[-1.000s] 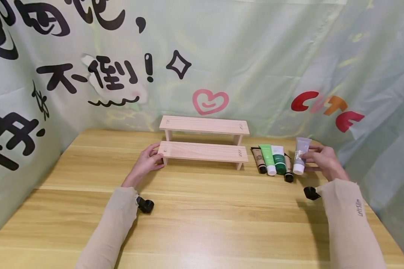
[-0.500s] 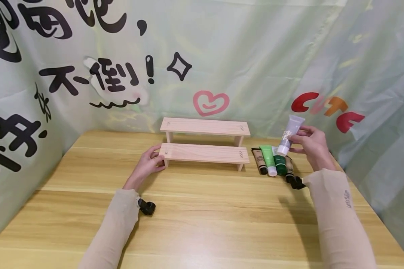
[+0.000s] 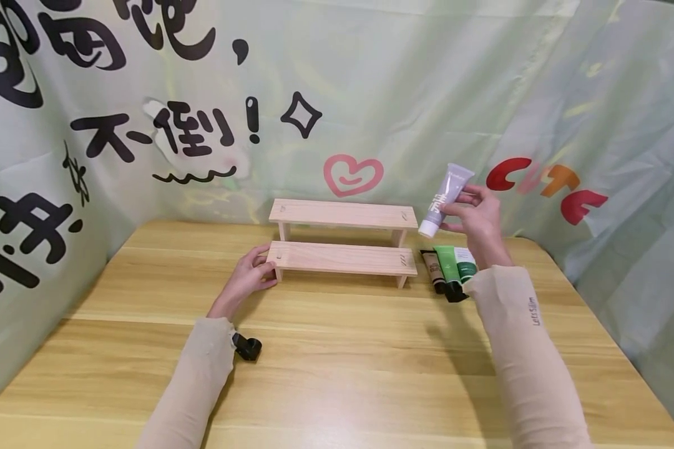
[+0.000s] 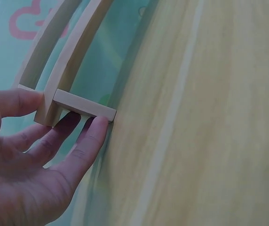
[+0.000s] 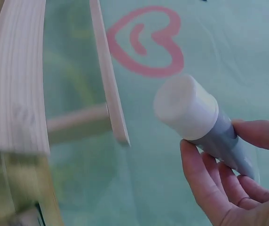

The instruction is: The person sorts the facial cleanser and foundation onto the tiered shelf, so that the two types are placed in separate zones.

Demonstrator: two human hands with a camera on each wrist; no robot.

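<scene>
Spanning the back of the table [image 3: 337, 368], the two-step rack [image 3: 342, 240] is standing with its left end steadied by the left hand [image 3: 247, 279]; thumb on top and fingers [image 4: 85, 141] curling around the lower step's end, so that hand is gripping the rack; a slip there could be nudging the light rack sideways. Hovering in the air just beside the rack's right end, the right hand [image 3: 480, 218] is pinching the grey tube [image 3: 444, 199], white cap pointing down-left; held only near its tail, I think, though the wrist view is blurring it, the tube could be swinging, clipping the top step's edge or dropping. Three tubes [image 3: 448, 265] are lying below, and a fall could be scattering them.
</scene>
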